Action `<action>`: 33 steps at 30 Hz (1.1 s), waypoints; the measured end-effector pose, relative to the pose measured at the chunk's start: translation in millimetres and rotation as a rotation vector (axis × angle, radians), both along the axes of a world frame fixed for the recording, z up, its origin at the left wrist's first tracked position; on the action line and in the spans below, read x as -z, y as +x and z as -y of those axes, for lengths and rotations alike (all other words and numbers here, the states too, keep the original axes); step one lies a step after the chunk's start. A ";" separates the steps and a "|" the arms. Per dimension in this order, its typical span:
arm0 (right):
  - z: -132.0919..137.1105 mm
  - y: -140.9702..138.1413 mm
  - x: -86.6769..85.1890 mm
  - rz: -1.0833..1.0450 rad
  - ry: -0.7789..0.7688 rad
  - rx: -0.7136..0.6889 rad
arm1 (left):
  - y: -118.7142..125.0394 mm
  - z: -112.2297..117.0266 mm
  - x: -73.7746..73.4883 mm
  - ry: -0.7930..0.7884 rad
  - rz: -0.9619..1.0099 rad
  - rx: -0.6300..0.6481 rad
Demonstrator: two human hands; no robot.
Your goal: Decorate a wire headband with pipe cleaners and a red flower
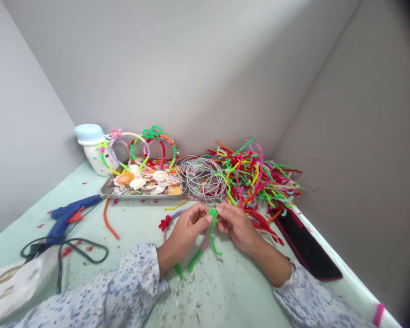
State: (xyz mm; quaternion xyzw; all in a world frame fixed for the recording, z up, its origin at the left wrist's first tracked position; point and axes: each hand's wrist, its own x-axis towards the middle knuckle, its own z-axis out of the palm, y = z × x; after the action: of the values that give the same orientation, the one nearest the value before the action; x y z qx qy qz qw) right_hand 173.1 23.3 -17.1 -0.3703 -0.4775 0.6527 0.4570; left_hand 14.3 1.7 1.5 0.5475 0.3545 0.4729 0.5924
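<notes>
My left hand (pixel 186 230) and my right hand (pixel 237 225) meet over the pale green table (pixel 130 255), both pinching a green pipe cleaner (pixel 210 237) at its twisted top. Its loose ends hang down toward the table between my wrists. A small red pipe-cleaner flower (pixel 164 222) lies just left of my left hand, with a lilac stem under it.
A heap of coloured pipe cleaners (pixel 253 175) and wire hoops (pixel 203 180) lie behind my hands. A metal tray (pixel 140 192) holds shells and decorated headbands (pixel 140 146), beside a white jar (pixel 94 150). A blue glue gun (pixel 68 216) with a black cord lies left. A dark phone (pixel 304 248) lies right.
</notes>
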 end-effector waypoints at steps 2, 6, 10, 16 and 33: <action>1.0 0.2 1.1 0.057 0.030 -0.024 | 1.5 -0.4 1.9 -0.032 -0.016 -0.002; 3.6 -0.5 0.0 0.134 0.090 -0.019 | 1.8 -3.7 8.8 -0.085 -0.003 -0.019; 8.0 -4.5 -7.4 0.251 0.186 -0.049 | -1.8 -8.9 11.3 -0.020 -0.006 -0.198; 13.8 -9.2 -14.1 0.402 0.211 -0.086 | -3.5 -11.4 10.8 -0.036 0.007 -0.202; 11.8 -4.8 -13.8 0.275 0.123 -0.146 | -4.2 -11.0 9.4 -0.030 -0.083 -0.232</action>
State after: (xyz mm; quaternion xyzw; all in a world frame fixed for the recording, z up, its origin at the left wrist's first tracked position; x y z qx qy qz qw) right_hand 168.3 11.5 -3.3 -0.3917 -0.6001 0.5969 0.3608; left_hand 10.1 12.8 -7.9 0.5130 0.4467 0.5099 0.5266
